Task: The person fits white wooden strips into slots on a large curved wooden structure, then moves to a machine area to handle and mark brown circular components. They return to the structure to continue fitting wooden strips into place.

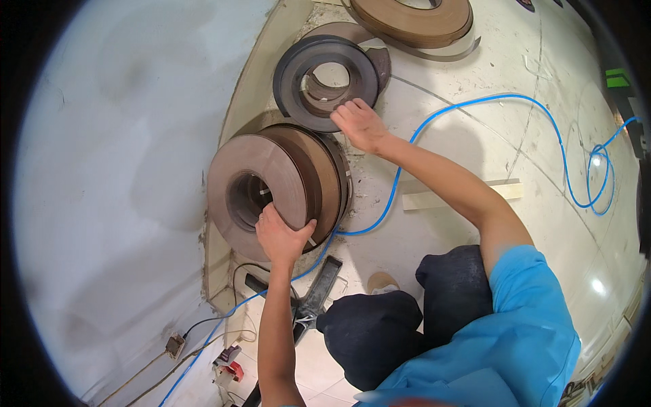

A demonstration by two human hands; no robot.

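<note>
Several brown and dark rolls of edge banding stand on edge, side by side, close to the wall. My left hand (281, 234) grips the front brown roll (271, 169), its fingers in the centre hole and its thumb on the outer rim. Just beyond, a dark grey roll (290, 78) leans over another brown coil lying on the floor (380, 61). The curled fingers of my right hand (359, 125) are closed at the lower right edge of the dark grey roll; their tips are partly hidden.
A larger brown roll (420, 27) lies at the far side with a loose strip end. A blue hose (491, 100) crosses the floor at right. Nearby are a pale flat strip (461, 195), a black metal stand (322, 285), and cables with a socket box (175, 346) along the wall (129, 169).
</note>
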